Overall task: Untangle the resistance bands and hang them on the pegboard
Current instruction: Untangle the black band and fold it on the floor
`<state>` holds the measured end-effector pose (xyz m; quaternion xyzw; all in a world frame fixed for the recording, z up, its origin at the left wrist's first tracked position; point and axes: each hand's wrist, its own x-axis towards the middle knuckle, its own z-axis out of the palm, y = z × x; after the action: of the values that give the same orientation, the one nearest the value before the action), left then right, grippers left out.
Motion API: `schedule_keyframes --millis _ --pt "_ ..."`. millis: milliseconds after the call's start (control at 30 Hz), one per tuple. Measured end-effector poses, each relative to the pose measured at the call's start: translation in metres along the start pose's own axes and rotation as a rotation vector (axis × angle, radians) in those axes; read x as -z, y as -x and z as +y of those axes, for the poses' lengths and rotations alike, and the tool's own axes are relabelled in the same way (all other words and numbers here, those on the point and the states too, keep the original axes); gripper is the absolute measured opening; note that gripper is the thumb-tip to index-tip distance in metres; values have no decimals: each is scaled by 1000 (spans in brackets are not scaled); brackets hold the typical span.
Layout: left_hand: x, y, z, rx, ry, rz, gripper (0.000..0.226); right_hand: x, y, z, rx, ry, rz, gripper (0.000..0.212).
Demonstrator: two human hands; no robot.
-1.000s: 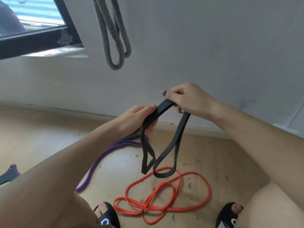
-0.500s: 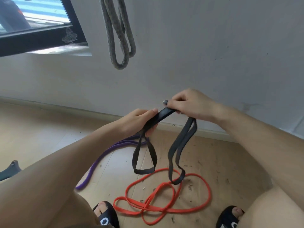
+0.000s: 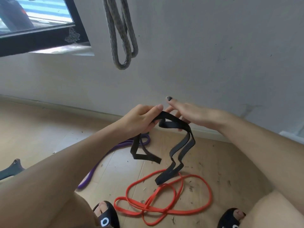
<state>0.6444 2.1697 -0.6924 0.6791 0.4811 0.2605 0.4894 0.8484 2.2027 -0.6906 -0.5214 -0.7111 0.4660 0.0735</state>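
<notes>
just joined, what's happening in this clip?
A person is untangling a black band. The left hand grips one end of it; the right hand has its fingers straight over the other part, which dangles in loops. A red band and a purple band lie on the floor. A grey rope loop hangs on the wall.

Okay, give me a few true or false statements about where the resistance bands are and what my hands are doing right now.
1. The left hand grips the black band. True.
2. The red band hangs on the wall. False: it lies looped on the floor.
3. The purple band lies on the floor. True.
4. The right hand is a tight fist. False: its fingers are extended against the black band.
5. A grey band hangs on the wall. True.
</notes>
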Motion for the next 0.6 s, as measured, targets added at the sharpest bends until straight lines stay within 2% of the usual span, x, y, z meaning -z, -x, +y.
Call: schedule_keyframes --millis 67,200,300,367,433,600 --pt "1 0 1 4 13 -4 49 0 2 5 28 -91 -28 87" --pt "-1 -3 0 1 6 -48 54 -24 -5 -1 143 -239 34 68" --pt "1 -3 -3 24 -38 -49 55 -30 -7 -9 211 -285 94 70" --pt "4 -2 -5 54 -55 -54 54 -27 -2 -14 242 -286 146 61" --pt "9 0 -8 69 -70 -59 56 -18 1 -16 241 -239 187 57" --pt "13 0 -10 64 -171 -6 62 3 3 -5 242 123 353 60"
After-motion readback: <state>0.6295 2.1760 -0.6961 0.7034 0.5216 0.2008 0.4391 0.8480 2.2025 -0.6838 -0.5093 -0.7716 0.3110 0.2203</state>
